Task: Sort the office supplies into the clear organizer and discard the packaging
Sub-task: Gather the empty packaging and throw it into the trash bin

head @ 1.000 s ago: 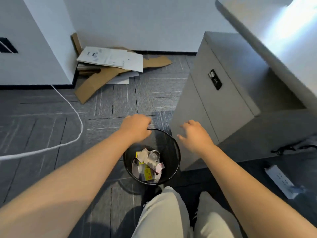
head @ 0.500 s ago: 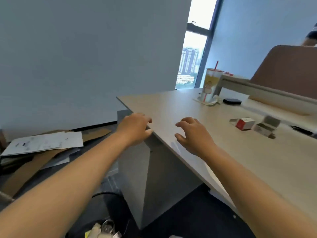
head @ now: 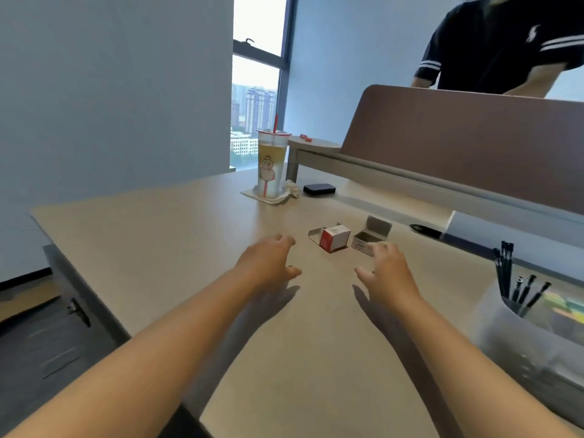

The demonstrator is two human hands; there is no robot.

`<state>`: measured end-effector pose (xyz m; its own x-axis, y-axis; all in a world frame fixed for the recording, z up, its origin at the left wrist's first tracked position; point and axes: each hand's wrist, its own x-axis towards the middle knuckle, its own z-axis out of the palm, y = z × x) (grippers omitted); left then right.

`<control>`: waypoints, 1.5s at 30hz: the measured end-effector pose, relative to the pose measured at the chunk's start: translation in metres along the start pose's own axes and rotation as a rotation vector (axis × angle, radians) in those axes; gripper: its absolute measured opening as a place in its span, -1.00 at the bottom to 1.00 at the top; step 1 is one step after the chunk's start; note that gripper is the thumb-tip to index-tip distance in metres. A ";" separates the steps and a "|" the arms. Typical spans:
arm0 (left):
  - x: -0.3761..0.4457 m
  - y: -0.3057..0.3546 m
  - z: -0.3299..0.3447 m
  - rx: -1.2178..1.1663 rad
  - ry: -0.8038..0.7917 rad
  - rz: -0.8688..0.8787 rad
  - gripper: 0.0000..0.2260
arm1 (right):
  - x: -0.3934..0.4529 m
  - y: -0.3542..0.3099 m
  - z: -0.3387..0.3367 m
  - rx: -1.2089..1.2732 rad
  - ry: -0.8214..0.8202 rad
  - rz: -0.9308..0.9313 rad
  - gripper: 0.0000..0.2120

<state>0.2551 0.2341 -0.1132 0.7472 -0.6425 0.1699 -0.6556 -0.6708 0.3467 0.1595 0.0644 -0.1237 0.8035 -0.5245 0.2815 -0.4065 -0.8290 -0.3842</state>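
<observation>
A: Two hands are over the desk (head: 158, 235), and both hold nothing. The left hand (head: 268, 263) has its fingers loosely spread, and the right hand (head: 387, 268) is the same, relaxed and wide.

B: Where are the boxes?

A: Just beyond the hands, in the middle of the desk. The red and white box (head: 334, 237) lies with its flap open to the left. The grey box (head: 369, 237) stands just beside it on the right, with its lid up. The right hand's fingertips are very near this grey box; I cannot tell if they touch it.

B: And the organizer?

A: The clear organizer (head: 518, 339) is at the near right edge. Black pens (head: 505, 273) stand upright in one of its compartments.

B: Anything further away?

A: A drink cup (head: 271, 162) with a red straw stands far on the desk, on a napkin. A small black case (head: 319, 188) lies to its right.
</observation>
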 end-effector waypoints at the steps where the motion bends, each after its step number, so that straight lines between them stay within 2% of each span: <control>1: 0.014 0.004 0.004 -0.026 -0.003 -0.001 -0.45 | 0.009 0.005 0.003 0.043 0.025 0.038 -0.49; 5: 0.066 0.025 0.022 -0.100 -0.004 0.039 -0.40 | 0.042 0.027 0.015 0.220 0.113 0.162 -0.36; 10: 0.102 0.039 0.052 -0.173 -0.002 0.030 -0.39 | 0.071 0.046 0.031 0.412 0.137 0.246 -0.13; 14: 0.114 0.036 0.064 -0.157 0.037 -0.008 -0.38 | 0.082 0.048 0.036 0.441 0.122 0.282 -0.04; 17: 0.117 0.034 0.065 -0.194 0.065 -0.009 -0.42 | 0.085 0.048 0.036 0.419 0.129 0.285 -0.13; 21: 0.111 0.030 0.060 -0.244 0.073 -0.004 -0.51 | 0.079 0.046 0.034 0.390 0.088 0.257 -0.41; 23: 0.102 0.026 0.054 -0.241 0.078 0.006 -0.58 | 0.072 0.043 0.032 0.405 0.089 0.221 -0.44; 28: 0.061 0.007 0.028 -0.225 0.119 -0.002 -0.66 | 0.040 0.022 0.027 0.487 0.063 0.129 -0.45; 34: -0.027 -0.035 -0.023 -0.229 0.236 -0.076 -0.64 | -0.016 -0.044 0.021 0.619 -0.106 -0.003 -0.46; 39: -0.133 -0.093 -0.061 -0.210 0.330 -0.245 -0.59 | -0.068 -0.131 0.030 0.650 -0.251 -0.191 -0.49; 45: -0.258 -0.166 -0.079 -0.138 0.423 -0.484 -0.61 | -0.134 -0.229 0.063 0.605 -0.417 -0.478 -0.51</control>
<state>0.1796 0.5407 -0.1414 0.9511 -0.0596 0.3031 -0.2353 -0.7757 0.5856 0.1720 0.3365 -0.1286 0.9704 0.0647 0.2325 0.2199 -0.6347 -0.7408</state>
